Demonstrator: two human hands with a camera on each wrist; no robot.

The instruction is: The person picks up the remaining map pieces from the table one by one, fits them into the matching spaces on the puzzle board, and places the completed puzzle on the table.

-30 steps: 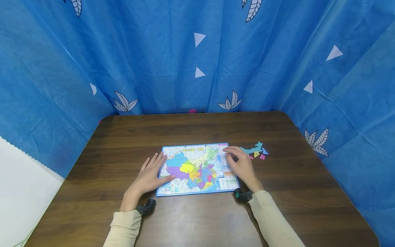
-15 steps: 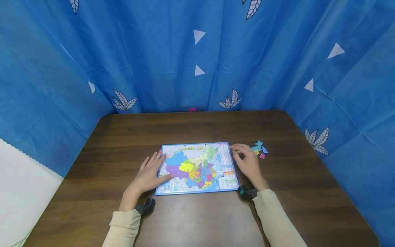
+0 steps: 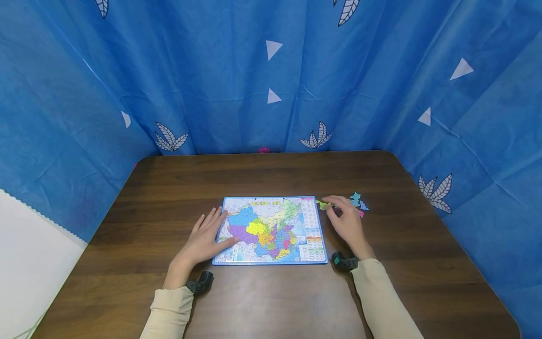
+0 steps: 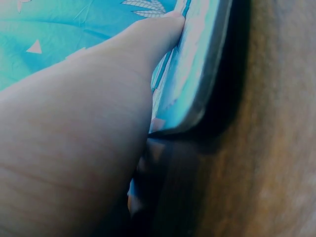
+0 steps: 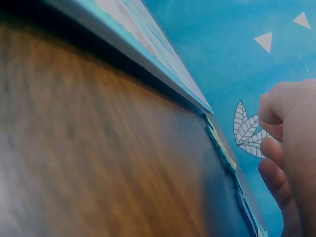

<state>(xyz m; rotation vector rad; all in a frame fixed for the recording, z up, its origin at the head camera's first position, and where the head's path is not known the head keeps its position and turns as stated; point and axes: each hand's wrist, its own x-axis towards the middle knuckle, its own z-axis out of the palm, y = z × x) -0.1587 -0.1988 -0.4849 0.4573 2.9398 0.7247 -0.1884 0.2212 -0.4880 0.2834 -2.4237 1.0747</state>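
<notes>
A map puzzle board [image 3: 311, 230] with a blue rim lies flat on the table, its coloured provinces in the middle. My left hand [image 3: 207, 238] rests on the board's left edge, fingers spread and straight. To the right of the board, my right hand [image 3: 345, 223] hovers with loosely bent fingers over loose puzzle pieces. A green piece [image 3: 322, 205] lies by the board's upper right corner, close to the fingertips. Beyond the hand show a teal piece [image 3: 355, 197], a blue piece [image 3: 363, 205] and part of a pink piece [image 3: 361, 213]. In the right wrist view, nothing shows between the fingers [image 5: 271, 170].
The brown wooden table [image 3: 262, 301] has rounded corners. A blue curtain [image 3: 220, 75] with leaf and triangle prints hangs behind it and along its sides. A white surface [image 3: 34, 263] is at the left. Each wrist wears a black camera band [image 3: 345, 261].
My right hand has moved right, off the board's right edge to above the loose pieces, uncovering the green one. The board has turned slightly. My left hand stays on its left edge.
</notes>
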